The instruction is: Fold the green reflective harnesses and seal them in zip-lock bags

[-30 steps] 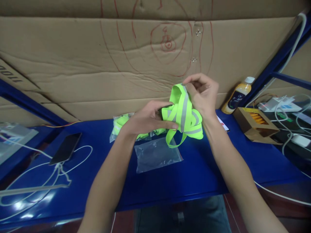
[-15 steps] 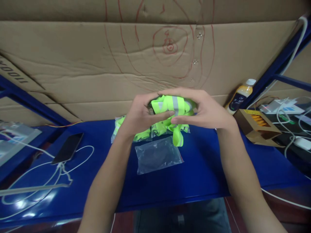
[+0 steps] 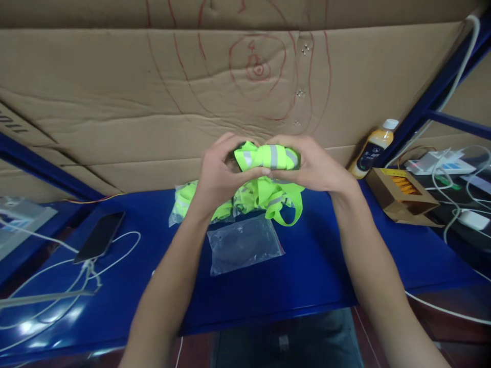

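Note:
A bundle of neon-yellow reflective strap [image 3: 268, 157] with grey stripes is held between both hands above the table. My left hand [image 3: 219, 171] grips its left end, thumb along the front. At the other end my right hand [image 3: 312, 163] is wrapped round it, and the two thumb tips meet in front. A loose loop of strap [image 3: 293, 214] hangs below the bundle. Behind and under the hands lie clear bags of the same yellow strap [image 3: 184, 202]. Nearer to me, a flat clear zip bag [image 3: 245, 245] lies on the table.
The blue table [image 3: 268, 291] backs onto a cardboard wall [image 3: 115, 92] with red rings. On the left are a phone [image 3: 100, 236] and white cables. To the right stand a juice bottle [image 3: 373, 151], an open brown box [image 3: 402, 197] and a white adapter [image 3: 474, 219].
The bundle looks more tightly rolled and has turned in my hands. Its hanging loop has swung right and opened wider. The whole view has shifted slightly.

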Demonstrator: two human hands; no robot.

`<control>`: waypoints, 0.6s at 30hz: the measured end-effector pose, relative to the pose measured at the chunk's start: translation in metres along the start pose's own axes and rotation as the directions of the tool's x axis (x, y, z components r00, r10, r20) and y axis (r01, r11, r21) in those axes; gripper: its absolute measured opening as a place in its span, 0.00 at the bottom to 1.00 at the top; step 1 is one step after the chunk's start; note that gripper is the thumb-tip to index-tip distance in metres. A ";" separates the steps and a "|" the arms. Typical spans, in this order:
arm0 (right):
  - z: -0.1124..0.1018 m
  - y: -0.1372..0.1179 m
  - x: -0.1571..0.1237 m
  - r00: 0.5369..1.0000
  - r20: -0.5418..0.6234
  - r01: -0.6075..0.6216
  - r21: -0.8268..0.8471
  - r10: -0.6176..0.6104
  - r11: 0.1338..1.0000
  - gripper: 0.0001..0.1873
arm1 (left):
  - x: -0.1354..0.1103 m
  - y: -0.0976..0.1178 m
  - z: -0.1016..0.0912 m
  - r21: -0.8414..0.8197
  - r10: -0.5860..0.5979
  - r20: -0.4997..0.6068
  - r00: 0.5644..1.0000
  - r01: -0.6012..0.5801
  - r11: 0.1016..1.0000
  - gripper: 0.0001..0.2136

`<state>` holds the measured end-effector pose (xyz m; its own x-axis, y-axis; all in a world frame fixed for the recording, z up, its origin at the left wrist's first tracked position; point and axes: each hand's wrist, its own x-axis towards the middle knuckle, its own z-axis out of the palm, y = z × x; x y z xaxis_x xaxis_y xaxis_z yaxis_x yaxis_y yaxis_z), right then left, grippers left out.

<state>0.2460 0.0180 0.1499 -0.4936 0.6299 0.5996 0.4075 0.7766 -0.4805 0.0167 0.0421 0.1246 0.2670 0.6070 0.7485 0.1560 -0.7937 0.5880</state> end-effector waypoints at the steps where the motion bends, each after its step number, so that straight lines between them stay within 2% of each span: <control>1: 0.002 0.001 0.001 1.000 -0.014 -0.005 0.006 0.005 1.000 0.18 | 0.001 -0.003 0.000 -0.035 -0.011 -0.004 1.000 0.011 0.999 0.27; 4: 0.007 0.000 0.004 0.994 -0.105 0.044 0.019 -0.042 0.999 0.17 | 0.004 -0.009 -0.002 -0.189 -0.064 -0.003 0.998 0.062 0.980 0.34; 6: 0.008 -0.003 0.003 0.981 -0.169 0.098 -0.005 -0.098 0.995 0.17 | 0.005 -0.009 -0.002 -0.325 -0.154 0.037 0.987 0.158 0.932 0.35; 9: 0.013 -0.005 0.000 0.960 -0.198 0.184 -0.088 -0.198 0.979 0.20 | 0.006 -0.005 -0.002 -0.533 -0.363 0.193 0.911 0.408 0.741 0.37; 11: 0.020 -0.001 0.000 0.938 -0.213 0.243 -0.156 -0.272 0.958 0.23 | 0.007 -0.001 -0.003 -0.569 -0.437 0.280 0.855 0.514 0.642 0.35; 14: 0.032 0.011 0.005 0.898 -0.262 0.290 -0.254 -0.354 0.923 0.22 | 0.009 0.006 -0.009 -0.547 -0.441 0.357 0.823 0.567 0.616 0.34; 16: 0.038 0.017 0.009 0.898 -0.265 0.274 -0.288 -0.351 0.918 0.20 | 0.010 0.010 -0.014 -0.545 -0.430 0.413 0.803 0.596 0.590 0.37; 18: 0.041 0.018 0.011 0.922 -0.226 0.242 -0.299 -0.315 0.923 0.20 | 0.008 0.013 -0.019 -0.556 -0.441 0.399 0.804 0.595 0.581 0.33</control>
<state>0.2164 0.0386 0.1216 -0.4094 0.3340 0.8490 0.4865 0.8671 -0.1065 0.0032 0.0376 0.1441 0.5254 0.8219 0.2200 -0.2797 -0.0774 0.9570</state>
